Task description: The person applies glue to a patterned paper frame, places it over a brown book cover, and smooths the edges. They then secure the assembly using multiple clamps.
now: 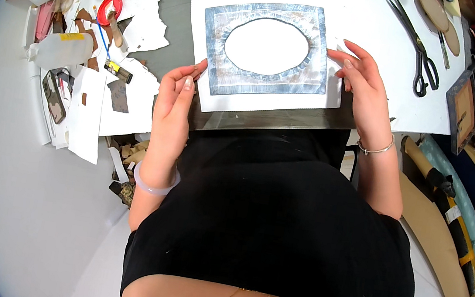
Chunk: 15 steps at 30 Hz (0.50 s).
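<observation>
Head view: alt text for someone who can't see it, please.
A blue-grey rectangular frame with an oval opening sits over white paper, the person's left hand and right hand at its side edges. Black scissors lie to the right, torn paper to the left.

Frame (268,87) — blue-grey, streaked with white; scissors (419,48) — plain black.

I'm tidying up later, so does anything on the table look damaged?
Yes: the white paper at left has ragged, torn edges, unlike the straight lower edge of the sheet under the blue frame.
</observation>
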Available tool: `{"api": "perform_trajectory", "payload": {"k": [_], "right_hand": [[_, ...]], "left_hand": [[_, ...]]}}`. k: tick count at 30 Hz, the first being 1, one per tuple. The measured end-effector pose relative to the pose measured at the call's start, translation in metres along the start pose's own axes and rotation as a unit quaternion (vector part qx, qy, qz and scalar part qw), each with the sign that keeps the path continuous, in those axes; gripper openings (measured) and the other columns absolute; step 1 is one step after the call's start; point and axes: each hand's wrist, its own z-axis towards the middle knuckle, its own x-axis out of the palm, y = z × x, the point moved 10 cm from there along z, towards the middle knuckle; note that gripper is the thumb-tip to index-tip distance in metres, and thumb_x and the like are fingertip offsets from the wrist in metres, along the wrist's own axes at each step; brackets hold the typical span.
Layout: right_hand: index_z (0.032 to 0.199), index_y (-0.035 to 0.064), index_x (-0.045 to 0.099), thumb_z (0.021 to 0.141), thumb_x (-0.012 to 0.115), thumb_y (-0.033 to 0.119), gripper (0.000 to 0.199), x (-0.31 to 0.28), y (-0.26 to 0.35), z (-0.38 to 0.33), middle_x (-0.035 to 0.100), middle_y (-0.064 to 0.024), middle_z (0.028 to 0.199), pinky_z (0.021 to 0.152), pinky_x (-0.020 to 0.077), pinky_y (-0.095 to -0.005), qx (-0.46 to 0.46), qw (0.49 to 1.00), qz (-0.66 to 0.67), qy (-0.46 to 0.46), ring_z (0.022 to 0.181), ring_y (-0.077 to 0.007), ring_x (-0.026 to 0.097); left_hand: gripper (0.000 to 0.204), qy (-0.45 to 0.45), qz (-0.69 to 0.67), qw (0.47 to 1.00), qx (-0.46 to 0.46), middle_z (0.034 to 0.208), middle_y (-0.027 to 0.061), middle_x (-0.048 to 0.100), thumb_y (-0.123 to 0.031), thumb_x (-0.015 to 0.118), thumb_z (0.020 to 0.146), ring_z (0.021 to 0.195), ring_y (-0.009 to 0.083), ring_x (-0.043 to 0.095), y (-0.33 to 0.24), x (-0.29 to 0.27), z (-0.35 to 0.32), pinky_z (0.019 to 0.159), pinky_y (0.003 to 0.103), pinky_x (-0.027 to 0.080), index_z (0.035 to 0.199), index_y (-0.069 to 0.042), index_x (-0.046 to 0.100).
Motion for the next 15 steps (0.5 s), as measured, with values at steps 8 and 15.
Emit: {"api": "perform_trajectory", "payload": {"k": [8, 15], "right_hand": [[0.145, -0.0025, 0.057, 0.112, 0.045, 0.044, 0.058, 0.019, -0.012, 0.010, 0.068, -0.0074, 0.127, 0.097, 0.0471, -0.0296, 0.077, 0.960, 0.251, 0.097, 0.104, -0.0148, 0.058], [0.157, -0.0041, 0.037, 0.113, 0.021, 0.056, 0.076, 0.063, 0.020, -0.006, 0.052, -0.0257, 0.152, 0.120, 0.0414, -0.0456, 0.078, 0.876, 0.405, 0.249, 0.142, -0.0329, 0.052]], "left_hand": [[0.037, -0.018, 0.033, 0.999, -0.002, 0.144, 0.0143, 0.065, -0.032, 0.042, 0.113, 0.134, 0.0187, 0.056, 0.004, -0.005, 0.001, 0.107, 0.031, 0.038, 0.134, -0.002, 0.053], [0.039, -0.009, 0.015, 1.000, 0.004, 0.145, 0.0165, 0.063, -0.028, 0.043, 0.113, 0.129, 0.0151, 0.055, 0.001, -0.003, 0.000, 0.104, 0.028, 0.038, 0.137, 0.002, 0.051]]}}
